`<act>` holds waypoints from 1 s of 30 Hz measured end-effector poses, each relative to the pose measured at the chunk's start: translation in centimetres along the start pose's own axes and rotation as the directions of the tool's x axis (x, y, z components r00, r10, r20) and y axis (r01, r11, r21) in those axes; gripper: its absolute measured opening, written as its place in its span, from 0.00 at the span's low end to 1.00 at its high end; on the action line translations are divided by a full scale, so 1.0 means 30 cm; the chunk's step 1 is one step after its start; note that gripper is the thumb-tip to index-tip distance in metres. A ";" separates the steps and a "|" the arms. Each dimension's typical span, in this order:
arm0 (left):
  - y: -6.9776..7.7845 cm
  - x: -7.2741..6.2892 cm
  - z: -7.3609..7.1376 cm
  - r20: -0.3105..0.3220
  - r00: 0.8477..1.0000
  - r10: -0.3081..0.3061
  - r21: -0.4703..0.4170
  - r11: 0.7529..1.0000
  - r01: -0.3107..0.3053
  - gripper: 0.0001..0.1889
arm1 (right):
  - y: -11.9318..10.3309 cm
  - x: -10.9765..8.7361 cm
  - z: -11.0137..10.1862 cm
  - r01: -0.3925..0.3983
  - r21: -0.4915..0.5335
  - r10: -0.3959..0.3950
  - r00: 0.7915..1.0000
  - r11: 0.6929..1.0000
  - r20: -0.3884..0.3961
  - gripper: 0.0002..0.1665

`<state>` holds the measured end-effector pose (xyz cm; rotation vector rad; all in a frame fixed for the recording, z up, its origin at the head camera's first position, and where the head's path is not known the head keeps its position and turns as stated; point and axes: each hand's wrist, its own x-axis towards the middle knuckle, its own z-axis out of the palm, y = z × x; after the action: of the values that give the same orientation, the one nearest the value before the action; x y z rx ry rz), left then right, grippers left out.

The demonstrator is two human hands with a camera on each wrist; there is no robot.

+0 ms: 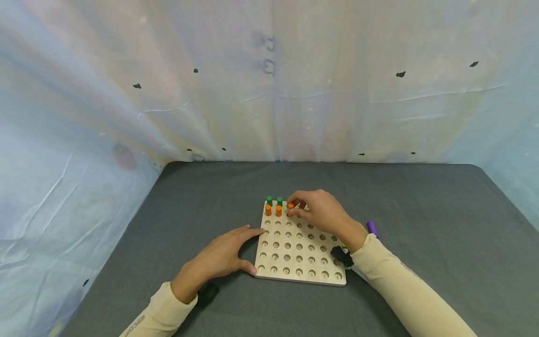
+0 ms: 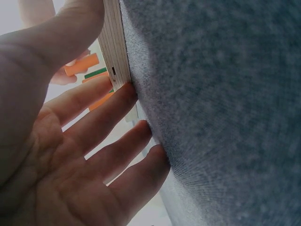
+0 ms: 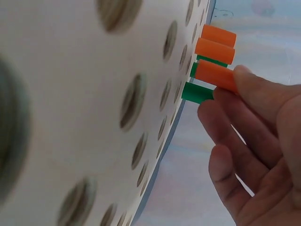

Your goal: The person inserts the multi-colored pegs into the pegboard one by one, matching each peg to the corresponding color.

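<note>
A pale wooden pegboard (image 1: 292,277) with rows of round holes lies on the grey table. My right hand (image 1: 326,210) is over its far part, pinching an orange peg (image 3: 214,75) between thumb and fingers. The peg stands at the third spot of the second row; whether its end is in the hole I cannot tell. Two orange pegs (image 1: 279,211) stand to its left. Green pegs (image 1: 269,200) fill spots in the far row, one partly behind my right fingers (image 3: 216,113). My left hand (image 1: 223,252) rests at the board's left edge, thumb and fingers extended and touching it.
Right of the board, a purple peg (image 1: 372,228) and a bit of yellow (image 1: 344,245) show beside my right forearm, which hides part of that area. A dark strap (image 1: 342,256) hangs beneath the right wrist. Pale sheeting (image 1: 294,93) rises behind the grey table (image 1: 202,196).
</note>
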<state>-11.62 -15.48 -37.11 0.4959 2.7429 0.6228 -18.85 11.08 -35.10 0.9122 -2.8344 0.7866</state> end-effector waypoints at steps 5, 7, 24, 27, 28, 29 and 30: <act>-0.004 -0.001 0.000 0.001 1.000 0.001 0.000 1.000 -0.001 0.49 | 0.000 0.010 0.007 0.003 -0.003 -0.003 1.000 1.000 0.026 0.16; -0.004 0.000 0.000 0.001 1.000 0.001 0.000 1.000 -0.001 0.49 | 0.002 0.014 0.009 0.007 -0.007 -0.007 1.000 1.000 0.031 0.16; -0.002 -0.001 -0.001 0.013 1.000 0.017 -0.012 1.000 -0.017 0.48 | 0.004 -0.022 -0.008 -0.012 0.000 0.012 0.997 1.000 0.078 0.18; -0.001 -0.002 -0.008 0.009 1.000 0.026 -0.011 1.000 -0.026 0.48 | 0.013 -0.054 -0.043 -0.028 -0.010 0.029 0.999 1.000 0.045 0.20; -0.001 -0.002 -0.009 0.009 1.000 0.025 -0.011 1.000 -0.025 0.49 | 0.020 -0.069 -0.057 -0.036 -0.014 0.037 0.999 0.999 0.036 0.20; 0.000 -0.002 -0.010 0.010 1.000 0.024 -0.012 1.000 -0.024 0.49 | 0.028 -0.086 -0.072 -0.046 -0.017 0.046 0.999 0.999 0.024 0.20; 0.000 -0.001 -0.010 0.009 1.000 0.021 -0.011 1.000 -0.021 0.49 | 0.037 -0.105 -0.084 -0.055 -0.025 0.055 0.998 0.998 0.015 0.20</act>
<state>-11.69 -15.61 -36.85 0.5247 2.7277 0.6391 -17.13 14.75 -34.06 0.8446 -2.8878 0.7524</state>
